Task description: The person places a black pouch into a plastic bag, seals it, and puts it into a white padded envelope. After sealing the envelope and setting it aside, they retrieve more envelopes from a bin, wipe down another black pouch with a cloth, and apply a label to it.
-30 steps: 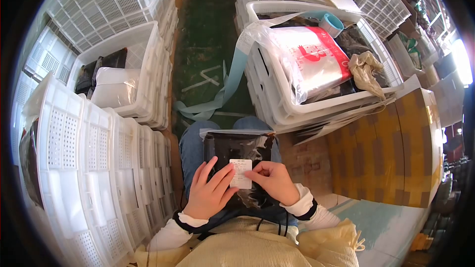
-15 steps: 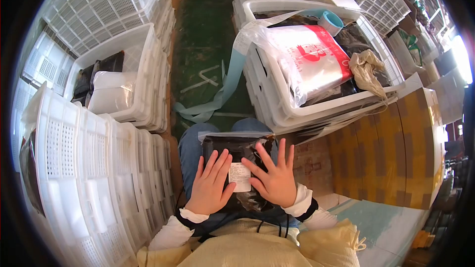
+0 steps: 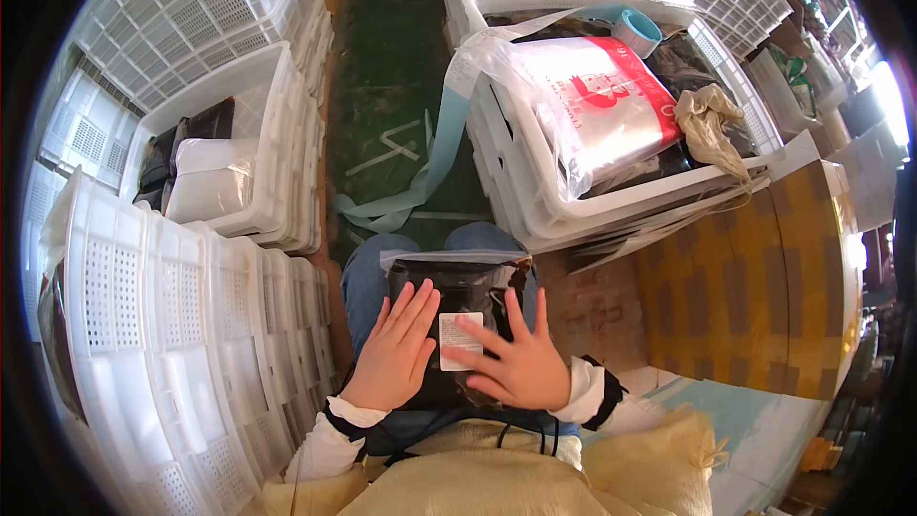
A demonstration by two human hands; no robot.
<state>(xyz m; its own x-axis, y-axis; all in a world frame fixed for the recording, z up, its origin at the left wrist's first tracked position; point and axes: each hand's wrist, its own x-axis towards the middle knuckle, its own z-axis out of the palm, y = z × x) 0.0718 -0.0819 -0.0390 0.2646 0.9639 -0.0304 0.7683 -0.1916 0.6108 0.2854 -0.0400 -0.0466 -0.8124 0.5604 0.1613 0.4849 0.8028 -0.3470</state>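
Note:
Across my lap lies a clear plastic bag (image 3: pixel 458 272) with something dark and flat inside. A white printed label (image 3: pixel 460 334) sits on its middle. My left hand (image 3: pixel 394 349) lies flat on the bag's left side, fingers stretched out and close together, just left of the label. My right hand (image 3: pixel 523 358) rests on the right side with fingers spread, some of them over the label's right part. Neither hand grips anything.
A roll of pale blue label tape (image 3: pixel 637 33) stands in the right crate (image 3: pixel 611 220), its strip trailing to the floor. That crate also holds a red-and-white bag (image 3: pixel 611 105). White crates (image 3: pixel 119 296) line the left; taped cartons (image 3: pixel 745 287) stand at right.
My right hand has moved left and slightly down, so its fingers now cover part of the label. My left hand has shifted slightly left and up.

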